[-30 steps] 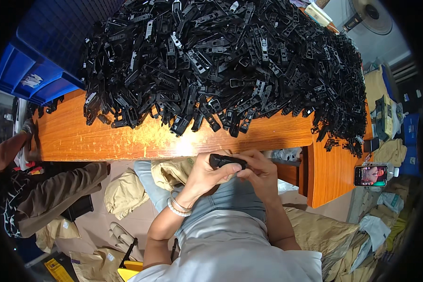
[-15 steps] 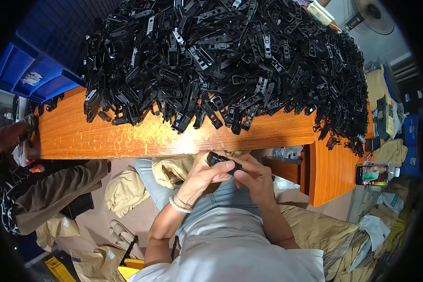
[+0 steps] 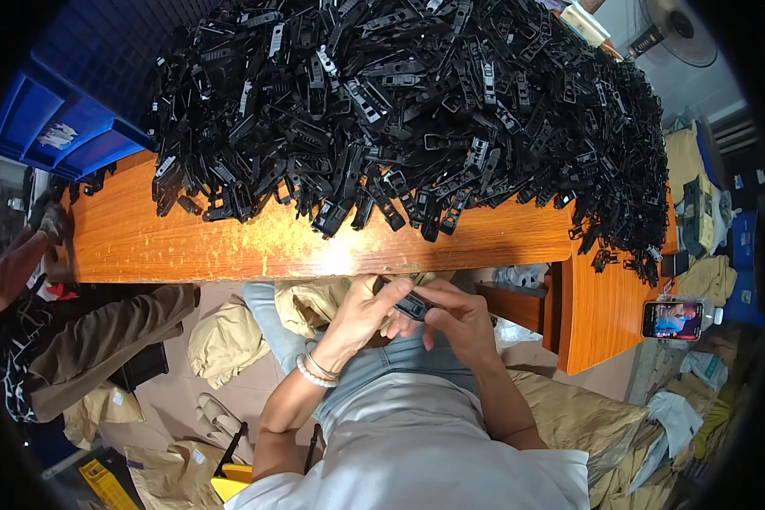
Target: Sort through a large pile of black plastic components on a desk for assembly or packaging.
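Just below the table's front edge, both my hands meet on one small, elongated black plastic part point(image 3: 412, 307). My left hand point(image 3: 367, 308) is closed around its left end, with the thumb lying on top. At its right end, my right hand point(image 3: 461, 319) pinches it between thumb and fingers. Part of the piece is hidden by my fingers. On the wooden table point(image 3: 255, 255) ahead rises a big heap of black plastic parts point(image 3: 382, 119), many of them long and slotted.
A blue crate point(image 3: 85, 140) stands at the far left. Another person's arm point(image 3: 17, 268) and legs show on the left. To the right are a side table point(image 3: 599, 314), a lit phone point(image 3: 673, 320) and a fan point(image 3: 678, 32). Brown sacks point(image 3: 225, 340) lie on the floor.
The black part has turned and shifted slightly in my fingers, showing more of its upper side. My left thumb has drawn back up and left. The phone's picture has changed.
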`<control>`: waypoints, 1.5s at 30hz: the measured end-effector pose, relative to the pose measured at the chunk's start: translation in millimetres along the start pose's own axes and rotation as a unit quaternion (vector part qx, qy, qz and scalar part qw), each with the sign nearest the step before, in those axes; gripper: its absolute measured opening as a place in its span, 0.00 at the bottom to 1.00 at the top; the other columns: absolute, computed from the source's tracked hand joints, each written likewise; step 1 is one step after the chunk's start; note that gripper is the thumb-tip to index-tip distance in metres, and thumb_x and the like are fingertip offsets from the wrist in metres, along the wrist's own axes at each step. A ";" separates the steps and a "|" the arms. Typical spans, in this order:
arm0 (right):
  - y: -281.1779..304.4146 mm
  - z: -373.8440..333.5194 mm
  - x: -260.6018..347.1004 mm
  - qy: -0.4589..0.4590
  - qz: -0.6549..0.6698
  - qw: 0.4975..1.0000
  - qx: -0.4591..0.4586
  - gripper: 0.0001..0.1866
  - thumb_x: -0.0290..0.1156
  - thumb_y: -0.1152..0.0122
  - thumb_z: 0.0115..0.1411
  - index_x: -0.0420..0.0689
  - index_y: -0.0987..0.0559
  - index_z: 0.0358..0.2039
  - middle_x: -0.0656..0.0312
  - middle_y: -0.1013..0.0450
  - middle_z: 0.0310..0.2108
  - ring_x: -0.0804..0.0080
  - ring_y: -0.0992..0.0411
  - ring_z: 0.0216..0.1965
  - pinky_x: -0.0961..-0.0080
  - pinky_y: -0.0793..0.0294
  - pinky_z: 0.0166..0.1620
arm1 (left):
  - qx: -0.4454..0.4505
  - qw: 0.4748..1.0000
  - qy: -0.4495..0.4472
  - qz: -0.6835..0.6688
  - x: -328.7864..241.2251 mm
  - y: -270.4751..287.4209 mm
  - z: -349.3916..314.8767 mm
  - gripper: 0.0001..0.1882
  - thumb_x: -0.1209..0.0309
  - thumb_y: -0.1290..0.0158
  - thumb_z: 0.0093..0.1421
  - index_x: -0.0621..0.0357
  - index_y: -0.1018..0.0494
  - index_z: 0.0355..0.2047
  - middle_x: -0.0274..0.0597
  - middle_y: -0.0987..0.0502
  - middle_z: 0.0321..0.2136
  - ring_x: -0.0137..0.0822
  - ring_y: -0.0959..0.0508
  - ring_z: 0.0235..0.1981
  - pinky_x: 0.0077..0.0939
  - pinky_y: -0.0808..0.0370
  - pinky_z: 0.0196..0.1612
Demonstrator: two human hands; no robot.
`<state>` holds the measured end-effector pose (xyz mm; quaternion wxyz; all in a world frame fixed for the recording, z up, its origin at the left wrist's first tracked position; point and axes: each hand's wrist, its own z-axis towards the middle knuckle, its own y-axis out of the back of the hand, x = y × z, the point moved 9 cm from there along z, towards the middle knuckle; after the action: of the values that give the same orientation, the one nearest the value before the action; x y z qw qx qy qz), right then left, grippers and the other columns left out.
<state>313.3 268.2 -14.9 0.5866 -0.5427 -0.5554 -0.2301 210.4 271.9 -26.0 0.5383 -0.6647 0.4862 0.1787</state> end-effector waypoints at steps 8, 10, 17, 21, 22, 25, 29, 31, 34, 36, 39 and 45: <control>-6.4 -3.6 16.4 0.059 -0.089 0.994 -0.026 0.16 0.18 0.50 0.54 0.35 0.27 0.44 0.55 0.32 0.38 0.75 0.30 0.30 0.85 0.28 0.22 | -0.011 0.998 0.057 0.004 13.6 5.4 1.7 0.19 0.59 0.56 0.62 0.65 0.30 0.25 0.40 0.29 0.13 0.23 0.34 0.10 0.14 0.40 0.13; 5.3 -4.5 5.8 0.030 -0.086 0.994 -0.061 0.15 0.18 0.50 0.54 0.34 0.27 0.44 0.55 0.32 0.38 0.75 0.30 0.30 0.85 0.28 0.24 | 0.031 0.998 0.016 0.045 9.6 12.3 9.2 0.21 0.58 0.58 0.63 0.64 0.30 0.23 0.39 0.29 0.13 0.23 0.33 0.11 0.15 0.39 0.14; 12.8 3.5 9.0 0.064 -0.099 0.985 -0.123 0.11 0.18 0.50 0.54 0.31 0.27 0.39 0.56 0.33 0.37 0.76 0.29 0.30 0.85 0.29 0.26 | -0.273 0.696 -0.320 0.583 -101.4 15.0 16.2 0.10 0.69 0.52 0.57 0.66 0.28 0.27 0.48 0.28 0.22 0.44 0.27 0.18 0.32 0.32 0.23; 12.0 9.8 -7.4 0.034 -0.085 0.990 -0.112 0.10 0.18 0.48 0.53 0.32 0.27 0.37 0.59 0.31 0.32 0.78 0.29 0.31 0.85 0.30 0.27 | -0.294 0.634 -0.273 0.661 -103.2 12.5 24.2 0.08 0.71 0.47 0.52 0.64 0.28 0.27 0.47 0.28 0.24 0.48 0.27 0.22 0.34 0.32 0.26; 13.8 12.9 -11.9 0.019 -0.083 0.990 -0.113 0.10 0.18 0.48 0.53 0.33 0.27 0.37 0.61 0.30 0.30 0.79 0.29 0.31 0.86 0.31 0.27 | -0.291 0.647 -0.279 0.647 -103.6 11.4 23.3 0.08 0.70 0.46 0.50 0.64 0.30 0.24 0.46 0.28 0.23 0.46 0.27 0.21 0.34 0.33 0.25; 14.6 19.4 3.3 0.078 -0.304 0.940 -0.133 0.10 0.18 0.47 0.53 0.33 0.27 0.37 0.63 0.30 0.28 0.82 0.29 0.29 0.88 0.32 0.28 | -0.299 0.671 -0.276 0.620 -97.6 17.7 10.5 0.08 0.72 0.47 0.50 0.64 0.31 0.24 0.48 0.30 0.23 0.49 0.28 0.19 0.37 0.32 0.22; 18.6 28.4 11.6 0.106 -0.270 0.942 -0.167 0.10 0.18 0.47 0.53 0.33 0.27 0.38 0.63 0.30 0.28 0.83 0.30 0.27 0.89 0.33 0.27 | -0.296 0.720 -0.294 0.555 -93.8 31.0 -10.4 0.09 0.75 0.45 0.47 0.65 0.33 0.24 0.44 0.32 0.21 0.43 0.28 0.17 0.33 0.33 0.22; 18.1 27.9 18.0 0.119 -0.289 0.933 -0.177 0.11 0.18 0.47 0.53 0.33 0.27 0.39 0.62 0.30 0.29 0.81 0.30 0.26 0.88 0.32 0.27 | -0.293 0.790 -0.249 0.477 -78.2 49.8 -15.8 0.08 0.79 0.46 0.49 0.64 0.35 0.26 0.39 0.31 0.21 0.32 0.28 0.17 0.24 0.32 0.21; 25.9 29.3 7.3 0.094 -0.190 0.964 -0.158 0.12 0.17 0.47 0.53 0.33 0.27 0.39 0.59 0.30 0.31 0.79 0.29 0.27 0.86 0.32 0.27 | -0.182 0.954 -0.163 0.175 -44.8 72.5 -9.6 0.08 0.83 0.53 0.55 0.66 0.36 0.37 0.40 0.28 0.25 0.25 0.28 0.19 0.15 0.29 0.23; 27.6 27.6 10.6 0.101 -0.163 0.972 -0.140 0.12 0.17 0.47 0.52 0.32 0.27 0.39 0.58 0.30 0.31 0.78 0.29 0.27 0.86 0.31 0.27 | -0.164 0.961 -0.147 0.165 -48.0 66.6 -11.4 0.11 0.83 0.53 0.55 0.67 0.36 0.39 0.39 0.28 0.25 0.25 0.28 0.19 0.15 0.29 0.23; 14.0 27.5 21.5 0.106 -0.123 0.984 -0.070 0.12 0.15 0.47 0.51 0.30 0.28 0.39 0.57 0.30 0.32 0.76 0.29 0.28 0.84 0.30 0.29 | -0.108 0.970 -0.113 0.188 -42.8 59.0 -14.8 0.18 0.84 0.54 0.55 0.69 0.36 0.47 0.40 0.28 0.26 0.24 0.28 0.21 0.14 0.30 0.23; -3.0 21.5 21.5 0.092 -0.162 0.982 -0.030 0.12 0.13 0.47 0.50 0.28 0.28 0.37 0.56 0.31 0.31 0.74 0.28 0.28 0.82 0.26 0.32 | -0.060 0.830 -0.212 0.512 -74.7 4.9 -32.9 0.23 0.86 0.55 0.49 0.64 0.32 0.47 0.50 0.27 0.41 0.41 0.24 0.40 0.24 0.31 0.45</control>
<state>308.1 293.6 1.3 0.5736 -0.4396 -0.5723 -0.3876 162.3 276.8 39.9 0.4186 -0.2976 0.6187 0.5945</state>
